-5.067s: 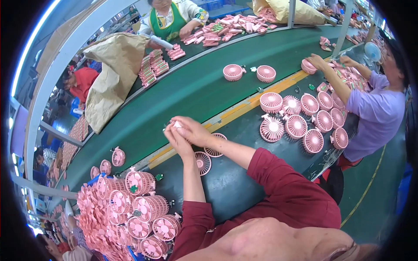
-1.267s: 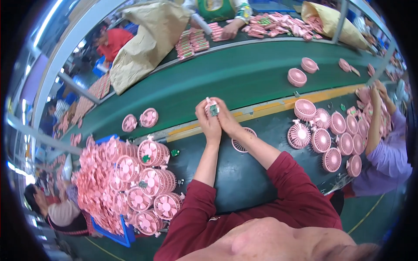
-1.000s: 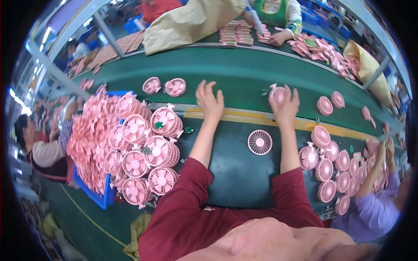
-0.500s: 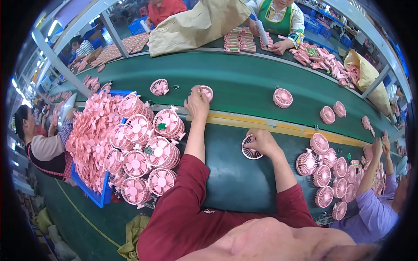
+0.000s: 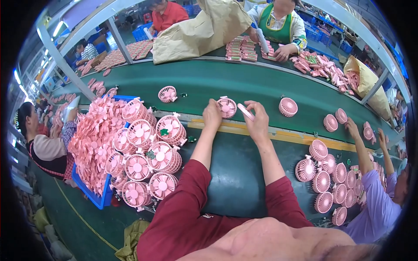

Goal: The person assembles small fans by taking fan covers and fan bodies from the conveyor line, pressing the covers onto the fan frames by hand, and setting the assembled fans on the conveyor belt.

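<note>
My left hand (image 5: 212, 114) is closed on the side of a pink fan housing (image 5: 227, 107), whose blades show through its open face. Just to its right, my right hand (image 5: 257, 118) pinches a round pink grille cover (image 5: 246, 112), turned nearly edge-on. A small gap parts cover and housing. Both hands are over the near edge of the green conveyor belt (image 5: 257, 82), by the yellow-taped rail (image 5: 278, 134). Left of my arms, stacked fan housings (image 5: 162, 156) with blades stand beside a blue crate (image 5: 103, 198) heaped with pink fan blades (image 5: 93, 143).
Several grille-fronted fans (image 5: 322, 181) stand on the bench to my right, near a co-worker in a purple sleeve (image 5: 376, 204). More fans (image 5: 288, 107) lie along the belt. Across it, a co-worker in a green apron (image 5: 275, 21) works beside pink parts and a brown paper sheet (image 5: 196, 37).
My right hand has lifted the grille cover from the bench up to the belt's edge. My left hand has drawn the fan housing rightward and nearer. The purple-sleeved co-worker's hands have moved apart.
</note>
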`<state>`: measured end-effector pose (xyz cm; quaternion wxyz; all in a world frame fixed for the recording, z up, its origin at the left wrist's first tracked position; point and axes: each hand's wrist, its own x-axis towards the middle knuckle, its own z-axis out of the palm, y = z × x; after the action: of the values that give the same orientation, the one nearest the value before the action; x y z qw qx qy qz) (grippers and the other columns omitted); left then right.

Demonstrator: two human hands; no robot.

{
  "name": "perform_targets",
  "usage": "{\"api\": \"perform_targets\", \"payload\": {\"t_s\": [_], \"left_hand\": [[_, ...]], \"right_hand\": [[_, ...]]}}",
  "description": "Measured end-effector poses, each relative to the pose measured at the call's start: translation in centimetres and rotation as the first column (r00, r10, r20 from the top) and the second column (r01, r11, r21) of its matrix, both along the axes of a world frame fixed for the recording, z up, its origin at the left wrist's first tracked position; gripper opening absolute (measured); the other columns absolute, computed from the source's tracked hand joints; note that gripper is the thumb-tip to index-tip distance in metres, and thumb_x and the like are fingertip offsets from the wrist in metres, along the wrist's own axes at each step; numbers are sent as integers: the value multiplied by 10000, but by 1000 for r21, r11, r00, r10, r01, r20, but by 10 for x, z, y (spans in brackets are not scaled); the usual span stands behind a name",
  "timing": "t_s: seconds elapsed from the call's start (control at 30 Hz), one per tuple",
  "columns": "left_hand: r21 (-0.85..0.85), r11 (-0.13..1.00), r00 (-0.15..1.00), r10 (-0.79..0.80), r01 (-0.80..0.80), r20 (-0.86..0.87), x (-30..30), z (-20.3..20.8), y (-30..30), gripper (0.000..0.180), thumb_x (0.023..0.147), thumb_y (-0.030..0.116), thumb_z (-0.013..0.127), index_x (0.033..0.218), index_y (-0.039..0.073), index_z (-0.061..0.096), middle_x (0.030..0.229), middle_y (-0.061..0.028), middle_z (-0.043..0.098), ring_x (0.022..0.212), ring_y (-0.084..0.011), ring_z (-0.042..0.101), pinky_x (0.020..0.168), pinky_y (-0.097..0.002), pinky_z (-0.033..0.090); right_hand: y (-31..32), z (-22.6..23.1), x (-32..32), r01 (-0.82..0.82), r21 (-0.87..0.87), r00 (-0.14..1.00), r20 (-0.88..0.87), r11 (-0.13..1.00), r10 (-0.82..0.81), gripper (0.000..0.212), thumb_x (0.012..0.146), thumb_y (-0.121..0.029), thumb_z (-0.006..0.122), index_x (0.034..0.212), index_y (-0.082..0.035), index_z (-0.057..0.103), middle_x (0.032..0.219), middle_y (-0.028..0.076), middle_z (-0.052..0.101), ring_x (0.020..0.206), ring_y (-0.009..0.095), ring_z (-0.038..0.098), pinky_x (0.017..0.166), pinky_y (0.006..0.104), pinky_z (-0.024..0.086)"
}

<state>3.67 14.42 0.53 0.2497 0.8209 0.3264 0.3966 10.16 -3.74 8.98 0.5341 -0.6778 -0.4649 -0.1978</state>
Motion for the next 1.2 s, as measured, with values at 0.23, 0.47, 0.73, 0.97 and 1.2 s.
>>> {"api": "perform_targets", "payload": {"t_s": [0.23,0.47,0.73,0.97,1.2], "left_hand": [[-358,876,937,-247,324,246,10,-3,-32,182,831,90,656,962,-14,584,814,-159,691,805,-248,705,714,-364,545],[-265,892,886,-247,366,394,15,10,-72,198,916,90,588,1036,-11,467,944,-209,680,857,-283,692,748,-360,534],[-678,100,686,-105,728,720,1,15,-60,370,993,286,524,1234,5,536,1137,-128,629,1016,-215,630,838,-332,531],[-496,-309,542,79,811,837,2,26,-78,389,1018,328,447,1277,49,521,1241,-103,591,1153,-232,570,981,-412,470],[-368,-354,442,155,860,883,3,29,-83,375,1006,338,460,1279,87,516,1239,-92,583,1144,-225,573,979,-418,479]], "right_hand": [[0,-10,4,0,-32,998,66,999,2,264,709,30,688,905,-60,536,1051,120,657,1013,302,603,862,405,438],[0,-34,8,25,-156,998,59,988,-15,291,726,-91,740,921,-60,526,1190,146,612,1131,336,557,941,445,421],[-2,-29,7,-96,-257,993,46,962,111,461,712,-204,783,1081,-60,547,1332,153,525,1261,345,462,1015,462,380],[-7,-22,9,-28,-292,995,81,956,54,537,690,-228,795,1155,-77,574,1336,130,516,1274,331,439,1024,454,372],[-8,-4,0,-92,-181,985,130,979,116,614,677,-216,796,1233,-94,567,1291,127,525,1228,335,457,1009,448,389]]}}
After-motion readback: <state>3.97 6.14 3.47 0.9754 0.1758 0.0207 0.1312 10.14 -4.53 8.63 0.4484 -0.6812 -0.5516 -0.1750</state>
